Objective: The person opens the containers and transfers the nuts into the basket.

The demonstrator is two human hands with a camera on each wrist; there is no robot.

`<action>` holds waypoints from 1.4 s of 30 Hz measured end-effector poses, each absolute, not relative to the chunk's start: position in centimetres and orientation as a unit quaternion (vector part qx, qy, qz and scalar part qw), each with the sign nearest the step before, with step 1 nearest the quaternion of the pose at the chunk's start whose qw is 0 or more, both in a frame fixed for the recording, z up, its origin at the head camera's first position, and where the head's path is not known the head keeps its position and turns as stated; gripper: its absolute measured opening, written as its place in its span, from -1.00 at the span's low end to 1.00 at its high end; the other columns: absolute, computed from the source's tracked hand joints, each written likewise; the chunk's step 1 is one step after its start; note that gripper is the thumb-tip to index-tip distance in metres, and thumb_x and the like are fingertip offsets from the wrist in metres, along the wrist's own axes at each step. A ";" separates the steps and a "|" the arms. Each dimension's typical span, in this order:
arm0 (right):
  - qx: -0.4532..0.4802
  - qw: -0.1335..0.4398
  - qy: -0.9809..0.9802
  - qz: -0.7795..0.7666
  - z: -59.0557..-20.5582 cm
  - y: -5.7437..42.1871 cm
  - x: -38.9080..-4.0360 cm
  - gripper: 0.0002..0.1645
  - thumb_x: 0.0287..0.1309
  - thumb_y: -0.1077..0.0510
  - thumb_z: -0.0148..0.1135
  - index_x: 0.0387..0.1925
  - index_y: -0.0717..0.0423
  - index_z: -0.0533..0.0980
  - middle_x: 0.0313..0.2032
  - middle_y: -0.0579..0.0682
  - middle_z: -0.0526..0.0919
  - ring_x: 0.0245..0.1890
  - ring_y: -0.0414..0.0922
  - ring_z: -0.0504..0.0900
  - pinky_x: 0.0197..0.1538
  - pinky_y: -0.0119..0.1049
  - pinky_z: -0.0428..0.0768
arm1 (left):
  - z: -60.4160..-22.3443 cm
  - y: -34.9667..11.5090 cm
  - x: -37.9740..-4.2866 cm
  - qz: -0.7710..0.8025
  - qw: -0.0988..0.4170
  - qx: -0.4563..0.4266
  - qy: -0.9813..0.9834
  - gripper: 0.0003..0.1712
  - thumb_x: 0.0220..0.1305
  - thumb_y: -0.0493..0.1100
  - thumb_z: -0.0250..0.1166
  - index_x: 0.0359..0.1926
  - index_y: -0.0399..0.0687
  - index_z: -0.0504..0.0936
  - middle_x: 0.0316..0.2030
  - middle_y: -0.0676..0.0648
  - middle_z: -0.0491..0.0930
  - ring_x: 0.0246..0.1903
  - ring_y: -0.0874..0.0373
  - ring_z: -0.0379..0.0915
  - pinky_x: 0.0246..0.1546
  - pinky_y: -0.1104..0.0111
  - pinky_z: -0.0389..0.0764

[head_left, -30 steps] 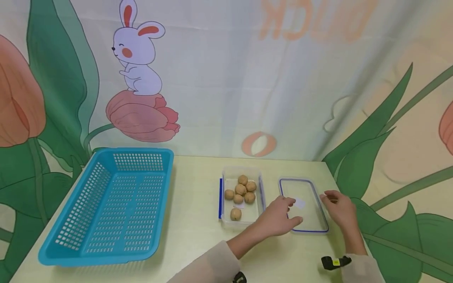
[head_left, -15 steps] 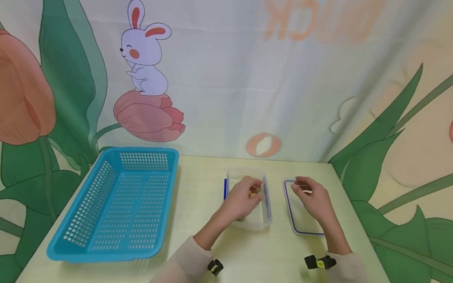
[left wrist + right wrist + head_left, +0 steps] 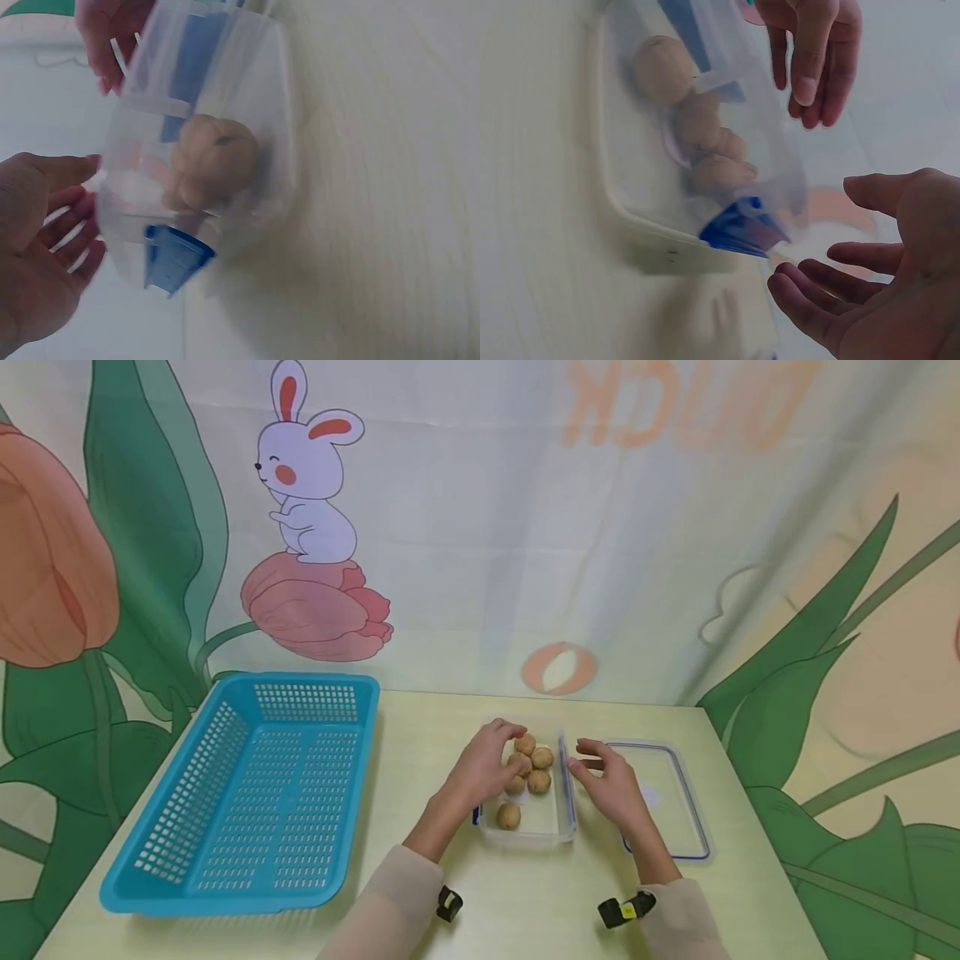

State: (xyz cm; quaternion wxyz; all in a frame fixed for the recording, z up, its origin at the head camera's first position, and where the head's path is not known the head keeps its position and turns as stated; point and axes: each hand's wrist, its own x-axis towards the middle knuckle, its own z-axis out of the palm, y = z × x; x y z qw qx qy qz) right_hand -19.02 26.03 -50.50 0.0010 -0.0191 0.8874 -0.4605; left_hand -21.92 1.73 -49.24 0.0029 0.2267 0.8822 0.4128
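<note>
Flanking the clear box point(image 3: 542, 814), left hand point(image 3: 482, 766) and right hand point(image 3: 615, 787) are held loosely spread, nothing pinched. Box's long axis is pointed near-to-far between them; walnuts point(image 3: 539, 782) are contained inside. Left hand, the nearer, is poised over the box's left rim; right hand is held just beyond the right rim. Contact cannot be confirmed, wrist views being blurred.
</note>
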 end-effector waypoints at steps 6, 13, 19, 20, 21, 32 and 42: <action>0.032 0.036 0.864 -0.502 -52.8 25.2 -19.6 -0.27 0.51 0.00 0.28 0.51 0.27 0.33 0.38 0.31 0.49 0.30 0.24 0.58 0.20 0.07 0.67 | -50.6 2.0 -23.2 0.343 0.001 0.261 0.902 -0.48 0.46 -0.13 0.41 0.36 -0.13 0.58 0.25 -0.04 0.56 0.29 -0.01 0.48 0.31 0.12 0.55; 0.047 0.055 0.822 -0.565 -54.2 24.4 -19.4 -0.30 0.55 0.07 0.24 0.51 0.33 0.30 0.39 0.33 0.45 0.34 0.23 0.53 0.29 0.05 0.61 | -51.4 2.0 -24.4 0.268 0.008 0.278 0.922 -0.48 0.45 -0.10 0.41 0.36 -0.07 0.60 0.26 -0.03 0.57 0.28 0.01 0.49 0.32 0.15 0.54; 0.058 0.059 0.799 -0.596 -54.3 24.3 -19.3 -0.29 0.54 0.00 0.25 0.50 0.30 0.33 0.35 0.30 0.51 0.30 0.15 0.53 0.16 -0.14 0.64 | -52.0 2.2 -25.0 0.233 0.004 0.294 0.927 -0.54 0.47 -0.10 0.39 0.32 -0.06 0.63 0.19 -0.05 0.62 0.20 -0.01 0.54 0.32 0.10 0.51; 0.060 0.059 0.797 -0.598 -54.4 24.3 -19.3 -0.28 0.54 -0.01 0.25 0.50 0.31 0.33 0.34 0.31 0.52 0.30 0.14 0.53 0.17 -0.15 0.63 | -52.1 2.2 -25.1 0.229 0.003 0.295 0.928 -0.55 0.47 -0.10 0.39 0.32 -0.05 0.63 0.18 -0.05 0.62 0.19 -0.01 0.54 0.34 0.09 0.50; 0.062 0.059 0.796 -0.599 -54.5 24.3 -19.3 -0.28 0.54 -0.01 0.25 0.50 0.32 0.33 0.32 0.31 0.52 0.30 0.13 0.52 0.19 -0.16 0.61 | -52.2 2.3 -25.2 0.225 0.001 0.296 0.928 -0.55 0.47 -0.11 0.38 0.31 -0.05 0.64 0.17 -0.04 0.63 0.18 -0.01 0.54 0.35 0.08 0.48; 0.079 0.055 0.780 -0.618 -55.2 24.3 -19.0 -0.33 0.57 0.00 0.22 0.48 0.29 0.36 0.36 0.30 0.50 0.37 0.15 0.48 0.43 0.08 0.46 | -52.5 3.0 -25.1 0.186 -0.006 0.296 0.937 -0.68 0.47 -0.11 0.39 0.18 0.00 0.68 0.03 0.01 0.64 0.09 0.01 0.57 0.30 0.08 0.48; 0.082 0.059 0.782 -0.616 -55.3 24.5 -18.9 -0.32 0.57 -0.02 0.22 0.50 0.26 0.35 0.36 0.29 0.50 0.38 0.13 0.48 0.43 0.08 0.45 | -52.6 3.5 -25.2 0.151 -0.001 0.291 0.945 -0.68 0.49 -0.07 0.38 0.19 0.05 0.68 0.07 0.02 0.64 0.15 0.05 0.57 0.35 0.10 0.45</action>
